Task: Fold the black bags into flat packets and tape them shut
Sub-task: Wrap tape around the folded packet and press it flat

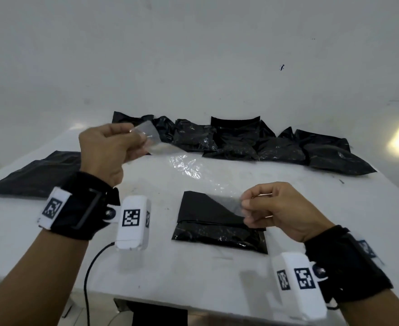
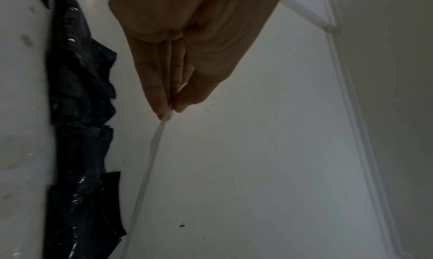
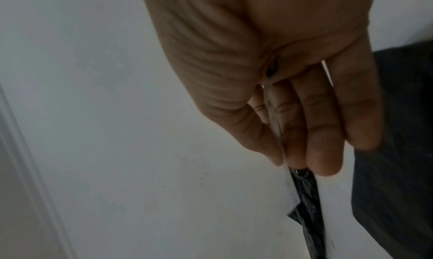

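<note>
Flat black bags (image 1: 36, 172): stacked at the white table's (image 1: 193, 274) left edge. Left hand (image 1: 109, 149): raised, fingers pinching one end of a clear tape strip (image 1: 184, 165). Folded black packet (image 1: 219, 224): lying at table centre, flap uppermost. Right hand (image 1: 280, 208): pinching the strip's other end just above the packet. Filled black packets (image 1: 252, 140): rowed along the far edge.

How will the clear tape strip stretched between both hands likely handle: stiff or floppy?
Probably floppy: the clear tape strip looks thin and wrinkled between the left hand and right hand. Likely very light, apt to fold onto itself if slackened. It may cling to fingers.
</note>
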Tool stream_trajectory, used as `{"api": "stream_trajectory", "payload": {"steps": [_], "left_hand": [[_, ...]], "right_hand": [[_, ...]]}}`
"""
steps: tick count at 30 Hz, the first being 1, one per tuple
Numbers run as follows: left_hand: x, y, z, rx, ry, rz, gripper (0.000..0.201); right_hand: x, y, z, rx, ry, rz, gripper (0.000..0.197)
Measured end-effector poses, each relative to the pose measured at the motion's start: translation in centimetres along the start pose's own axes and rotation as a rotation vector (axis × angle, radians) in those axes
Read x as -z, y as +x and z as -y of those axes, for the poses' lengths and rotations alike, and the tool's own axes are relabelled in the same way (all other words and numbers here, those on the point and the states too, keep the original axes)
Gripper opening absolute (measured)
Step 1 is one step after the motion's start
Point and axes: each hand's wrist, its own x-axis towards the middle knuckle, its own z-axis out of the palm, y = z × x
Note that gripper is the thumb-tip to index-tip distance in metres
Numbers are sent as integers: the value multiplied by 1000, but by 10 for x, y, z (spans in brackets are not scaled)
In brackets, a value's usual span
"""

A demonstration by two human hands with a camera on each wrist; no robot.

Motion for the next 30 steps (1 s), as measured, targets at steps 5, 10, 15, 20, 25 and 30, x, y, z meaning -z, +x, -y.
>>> {"api": "stream_trajectory", "payload": {"steps": [5, 10, 15, 20, 25, 30], "left_hand": [[4, -16, 42, 167, 41, 10, 18], [5, -31, 73, 278, 89, 40, 17], [8, -41, 89, 344, 185, 140, 8], [8, -50, 96, 377, 219, 154, 9], [10, -54, 100, 385, 258, 147, 7], [11, -55, 98, 346, 357, 177, 15]], "right_hand": [[30, -1, -4, -51, 100, -149, 17], [45, 2, -16, -105, 79, -251, 15], [47, 7, -30, -182, -26, -313, 7], [47, 14, -37, -199, 45, -385, 6], [48, 12, -47, -118, 51, -340, 17], [48, 13, -52, -111, 20, -364, 22]]}}
